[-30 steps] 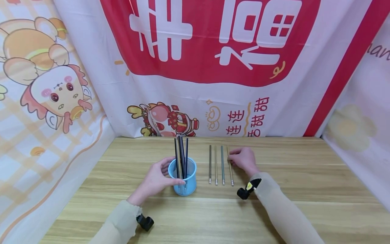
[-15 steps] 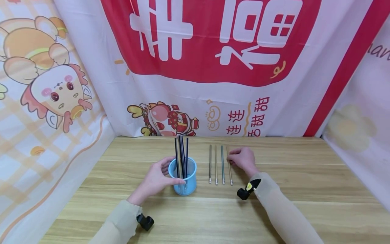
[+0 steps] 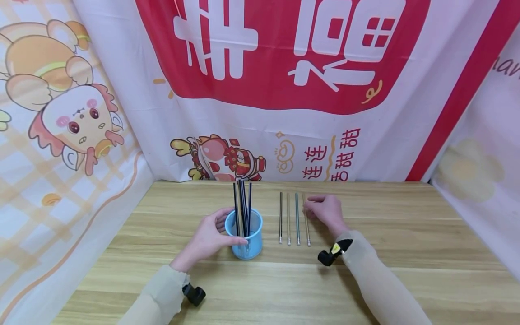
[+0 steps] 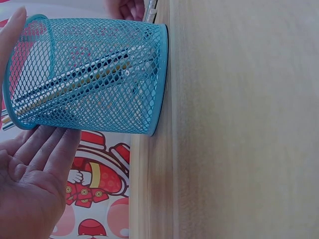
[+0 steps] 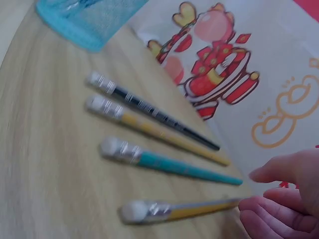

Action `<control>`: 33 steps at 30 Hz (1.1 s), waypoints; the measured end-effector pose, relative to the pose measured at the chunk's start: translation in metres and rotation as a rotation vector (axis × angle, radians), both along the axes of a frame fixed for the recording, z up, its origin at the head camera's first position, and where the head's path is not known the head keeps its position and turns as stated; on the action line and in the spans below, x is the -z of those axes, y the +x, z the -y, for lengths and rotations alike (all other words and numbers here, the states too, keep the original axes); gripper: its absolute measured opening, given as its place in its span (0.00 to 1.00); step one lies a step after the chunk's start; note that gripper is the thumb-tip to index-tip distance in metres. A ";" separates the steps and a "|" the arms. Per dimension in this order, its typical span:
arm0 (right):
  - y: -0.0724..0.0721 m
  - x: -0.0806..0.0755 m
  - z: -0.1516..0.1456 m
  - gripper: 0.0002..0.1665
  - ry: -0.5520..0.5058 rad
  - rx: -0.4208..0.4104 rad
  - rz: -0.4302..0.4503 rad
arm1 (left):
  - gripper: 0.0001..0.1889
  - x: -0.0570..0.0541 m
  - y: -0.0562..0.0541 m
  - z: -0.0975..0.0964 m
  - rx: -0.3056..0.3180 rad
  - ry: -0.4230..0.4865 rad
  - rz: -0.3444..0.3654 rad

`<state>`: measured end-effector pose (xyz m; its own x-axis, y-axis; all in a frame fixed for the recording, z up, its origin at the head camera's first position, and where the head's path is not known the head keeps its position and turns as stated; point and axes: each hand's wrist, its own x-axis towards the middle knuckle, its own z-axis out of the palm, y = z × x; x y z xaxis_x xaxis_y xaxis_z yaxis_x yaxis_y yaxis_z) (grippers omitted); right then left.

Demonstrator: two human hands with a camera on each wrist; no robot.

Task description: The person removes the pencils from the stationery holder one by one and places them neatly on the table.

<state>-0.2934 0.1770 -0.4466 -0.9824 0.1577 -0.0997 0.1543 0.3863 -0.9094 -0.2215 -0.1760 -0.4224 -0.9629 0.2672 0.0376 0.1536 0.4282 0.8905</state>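
Holding blue cup [image 3: 253, 248], touching rightmost pencil [image 5: 194, 210]

Wood-grain tbl [image 3: 284, 289] w/ printed cloths on 3 sides. Back cloth [image 3: 280, 101]: white w/ big red panel [image 3: 276, 58], white Chinese chars turned sideways, red stripe [image 3: 465, 85] nr R edge. L cloth [image 3: 73, 135]: orange check + cartoon animal [image 3: 79, 119]; R cloth [image 3: 479, 189]: pale flower [image 3: 469, 169].

Left hand [image 3: 209, 232] curving, thumb [image 3: 233, 241] standing apart from fingers [image 4: 42, 149], right hand [image 3: 327, 210] resting near table's far edge [image 3: 373, 183], forearms [image 3: 148, 303] slanting inward.
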 end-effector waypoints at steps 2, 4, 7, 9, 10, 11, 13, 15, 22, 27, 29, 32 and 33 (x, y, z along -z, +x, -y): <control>0.002 -0.006 0.000 0.24 -0.021 0.009 0.000 | 0.47 0.000 0.000 0.000 0.001 -0.002 0.000; 0.005 -0.012 0.000 0.25 -0.052 0.012 -0.007 | 0.47 -0.001 0.000 -0.001 0.001 -0.001 0.001; 0.008 -0.022 0.001 0.28 -0.095 0.006 -0.032 | 0.47 -0.002 0.001 -0.001 0.000 0.002 0.006; 0.010 -0.029 0.001 0.30 -0.121 0.001 -0.054 | 0.47 -0.002 0.001 -0.002 0.000 0.004 0.008; 0.010 -0.033 0.002 0.30 -0.124 0.000 -0.064 | 0.47 -0.002 0.001 -0.001 0.000 0.004 0.008; 0.011 -0.036 0.002 0.31 -0.132 -0.002 -0.074 | 0.47 -0.002 0.001 -0.001 0.000 0.003 0.008; 0.012 -0.043 0.003 0.31 -0.138 -0.002 -0.089 | 0.47 -0.002 0.001 -0.001 0.000 0.002 0.009; 0.014 -0.049 0.005 0.31 -0.150 -0.006 -0.100 | 0.46 -0.002 0.000 -0.001 0.000 0.001 0.010; 0.026 -0.069 0.020 0.30 -0.230 -0.026 -0.147 | 0.47 -0.002 0.000 -0.001 0.000 -0.004 0.008; 0.036 -0.078 0.035 0.28 -0.216 -0.056 -0.178 | 0.46 -0.001 0.001 -0.001 -0.002 0.000 0.013; 0.039 -0.080 0.041 0.28 -0.209 -0.077 -0.174 | 0.46 -0.001 0.001 0.000 -0.003 0.003 0.013; 0.042 -0.080 0.049 0.27 -0.210 -0.094 -0.163 | 0.45 -0.001 0.001 0.000 -0.001 0.003 0.010; 0.043 -0.080 0.052 0.26 -0.209 -0.100 -0.166 | 0.45 0.000 0.000 0.000 0.000 0.002 0.008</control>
<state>-0.2508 0.1249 -0.3667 -0.9977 0.0521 0.0440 -0.0332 0.1932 -0.9806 -0.2211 -0.1759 -0.4219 -0.9632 0.2671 0.0301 0.1461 0.4264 0.8927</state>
